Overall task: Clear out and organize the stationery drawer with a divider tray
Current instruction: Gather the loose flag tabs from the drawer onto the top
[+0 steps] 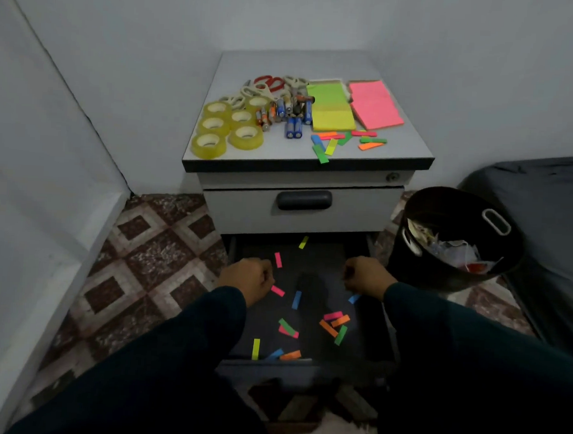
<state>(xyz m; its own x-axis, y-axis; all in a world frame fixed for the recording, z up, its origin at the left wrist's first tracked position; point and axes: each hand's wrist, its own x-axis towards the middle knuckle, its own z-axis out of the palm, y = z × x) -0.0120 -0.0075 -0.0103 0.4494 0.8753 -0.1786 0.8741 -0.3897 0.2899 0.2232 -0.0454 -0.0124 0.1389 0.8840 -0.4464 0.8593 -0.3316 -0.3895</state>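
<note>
With tape rolls (228, 127), scissors (269, 83) and batteries (293, 117) already atop the cabinet (408, 150), curled left hand (247, 277) and right hand (365, 277), their contents unclear, gather loose sticky flags (334, 324) from the drawer (368, 347) at 6 o'clock; no divider tray visible.

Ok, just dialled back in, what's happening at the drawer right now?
A person is emptying the open lower drawer. Both hands are inside it, the left hand and right hand curled among loose coloured paper tabs; whether either pinches one is unclear. Tape rolls, scissors, batteries, sticky note pads and some tabs already lie on the cabinet top. A bin holding scraps stands to the right.
</note>
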